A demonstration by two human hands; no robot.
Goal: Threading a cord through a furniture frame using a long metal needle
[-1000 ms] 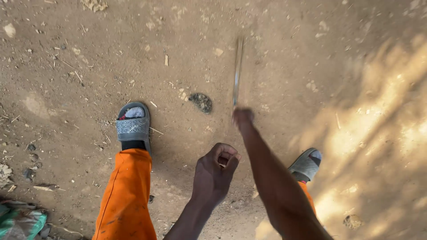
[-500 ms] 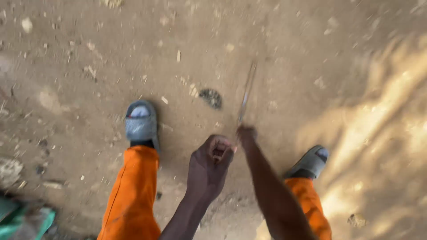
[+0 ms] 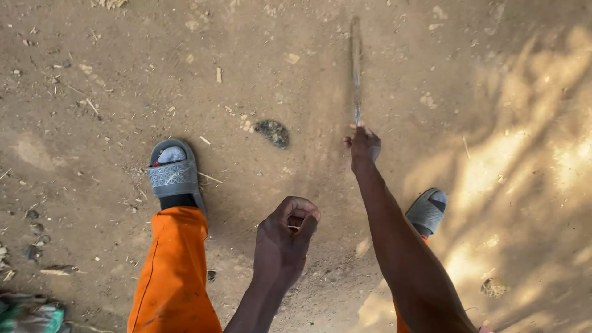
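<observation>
My right hand (image 3: 364, 143) is stretched forward and grips the near end of a long thin stick (image 3: 356, 68), which points away over the dirt ground and is blurred. My left hand (image 3: 285, 242) hangs nearer to me with its fingers curled into a loose fist; a small pale bit shows between the fingers, too small to identify. Below the hands I see my orange trouser legs (image 3: 174, 271) and grey slide sandals, the left one (image 3: 172, 172) forward, the right one (image 3: 427, 211) partly behind my right arm.
The ground is bare brown dirt with scattered pebbles and bits of straw. A dark stone (image 3: 272, 132) lies between my left foot and the stick. Sunlit patches cover the right side. A green cloth bundle (image 3: 28, 314) shows at the bottom left corner.
My right hand has pushed forward, away from my left hand, carrying the stick farther out. My left hand has stayed curled near my body.
</observation>
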